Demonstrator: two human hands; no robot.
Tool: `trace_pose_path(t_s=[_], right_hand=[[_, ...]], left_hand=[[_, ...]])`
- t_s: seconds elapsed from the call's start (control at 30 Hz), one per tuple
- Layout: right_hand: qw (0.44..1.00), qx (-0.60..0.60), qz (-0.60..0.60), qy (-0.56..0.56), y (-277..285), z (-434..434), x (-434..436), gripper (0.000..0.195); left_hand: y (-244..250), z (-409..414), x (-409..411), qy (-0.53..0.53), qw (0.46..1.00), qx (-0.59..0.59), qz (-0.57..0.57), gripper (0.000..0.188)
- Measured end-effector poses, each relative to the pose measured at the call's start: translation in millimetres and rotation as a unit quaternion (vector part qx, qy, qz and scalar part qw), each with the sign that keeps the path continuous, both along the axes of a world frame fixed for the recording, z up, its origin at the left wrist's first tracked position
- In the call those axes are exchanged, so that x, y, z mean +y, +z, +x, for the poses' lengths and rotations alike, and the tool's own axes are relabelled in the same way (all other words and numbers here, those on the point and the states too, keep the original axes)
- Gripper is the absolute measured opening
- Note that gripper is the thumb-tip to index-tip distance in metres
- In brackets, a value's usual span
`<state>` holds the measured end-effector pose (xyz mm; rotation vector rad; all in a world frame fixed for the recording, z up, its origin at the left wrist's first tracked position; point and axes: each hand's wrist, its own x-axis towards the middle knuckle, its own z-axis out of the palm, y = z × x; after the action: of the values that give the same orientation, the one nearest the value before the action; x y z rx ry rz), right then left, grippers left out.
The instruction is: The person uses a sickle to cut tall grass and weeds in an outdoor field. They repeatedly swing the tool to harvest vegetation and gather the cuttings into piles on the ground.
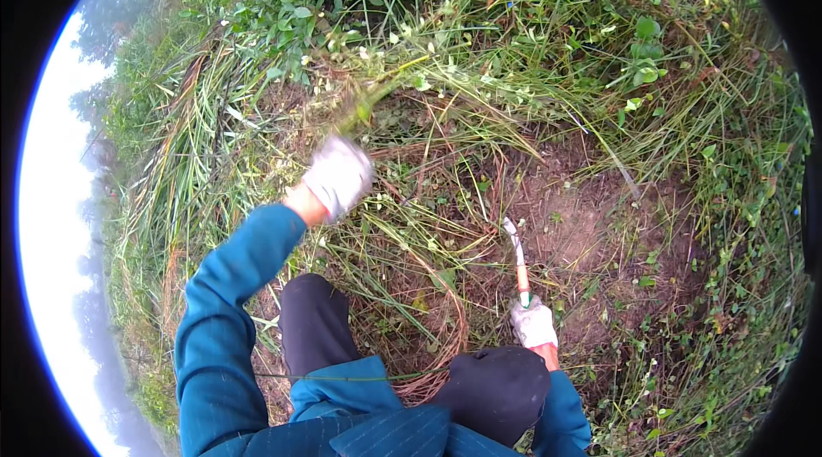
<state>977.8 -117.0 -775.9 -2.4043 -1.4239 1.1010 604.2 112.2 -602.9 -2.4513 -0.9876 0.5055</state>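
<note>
My left hand point(338, 176), in a white work glove, is raised over the cut grass and blurred. Its fingers are closed around a small bunch of green weed stems point(367, 103), which points up and to the right. Lower right, my gloved right hand point(534, 323) grips a sickle point(515, 245) by its handle, just beyond my right knee. The handle shows orange and green, and the narrow curved blade points away from me over grass and soil. Loose grass stalks point(411, 232) lie between the two hands.
My dark-trousered knees point(318, 322) are bent in front. A loop of reddish-brown dry stems point(459, 322) lies between them. Bare soil point(597, 232) shows to the right. Leafy bushes point(289, 14) stand beyond, and a heap of long grass point(186, 142) lies at left.
</note>
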Motion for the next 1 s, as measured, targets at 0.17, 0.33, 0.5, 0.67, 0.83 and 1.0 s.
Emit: trace_pose_path(t_s=[0.17,0.33,0.5,0.67,0.83,1.0], right_hand=[[0.998,0.054,-0.019,-0.038,0,0,6,0.033],[0.997,0.039,-0.071,0.017,28,-18,0,0.031],[0.997,-0.009,-0.062,0.042,6,-8,-45,0.036],[0.995,0.03,-0.087,0.037,45,-24,19,0.034],[0.986,-0.103,-0.129,-0.027,48,-17,-81,0.023],[0.965,0.177,-0.083,-0.176,0,50,-232,0.022]], left_hand=[[-71,124,-99,-0.143,0.902,-0.283,-0.292,0.081],[-114,190,-40,-0.079,0.97,-0.155,-0.167,0.071],[-155,155,-26,0.059,0.95,-0.153,-0.264,0.029],[-167,134,-51,0.067,0.972,-0.086,-0.206,0.014],[-136,119,-60,0.065,0.951,-0.107,-0.284,0.021],[-160,-46,-49,0.226,0.958,0.011,-0.174,0.023]])
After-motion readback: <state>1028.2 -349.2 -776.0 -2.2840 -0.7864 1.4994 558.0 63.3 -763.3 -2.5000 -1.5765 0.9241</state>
